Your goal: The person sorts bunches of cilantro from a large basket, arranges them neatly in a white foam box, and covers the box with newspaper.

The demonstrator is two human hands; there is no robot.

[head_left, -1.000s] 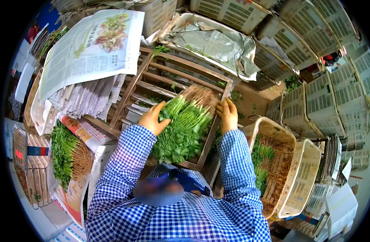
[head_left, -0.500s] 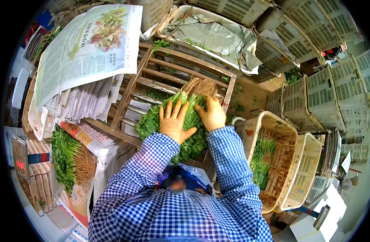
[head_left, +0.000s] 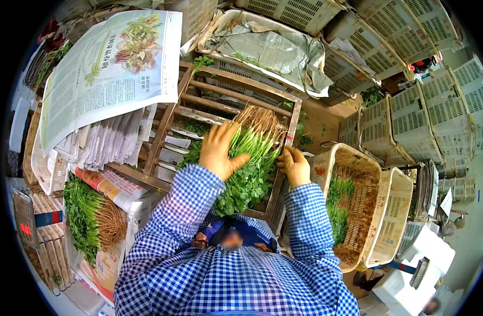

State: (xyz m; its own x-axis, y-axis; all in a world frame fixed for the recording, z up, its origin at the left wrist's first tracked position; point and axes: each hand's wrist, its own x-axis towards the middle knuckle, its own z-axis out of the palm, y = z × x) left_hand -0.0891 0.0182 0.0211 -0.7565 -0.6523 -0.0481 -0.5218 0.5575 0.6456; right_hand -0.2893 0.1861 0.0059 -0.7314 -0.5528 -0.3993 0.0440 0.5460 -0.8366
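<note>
One bundle of green leafy herbs with brown stringy roots (head_left: 256,171) lies on the right part of the brown slatted rack (head_left: 293,120), the left hand (head_left: 218,151) over its left side with fingers spread wide. The right hand (head_left: 294,166) is at the rack's right edge, fingers narrow and curled, whether pinching anything I cannot tell. Bare slats leave room at the rack's upper left; two cream perforated plastic crates (head_left: 365,210) stand at its lower right, one second herb bundle (head_left: 83,210) at its lower left.
</note>
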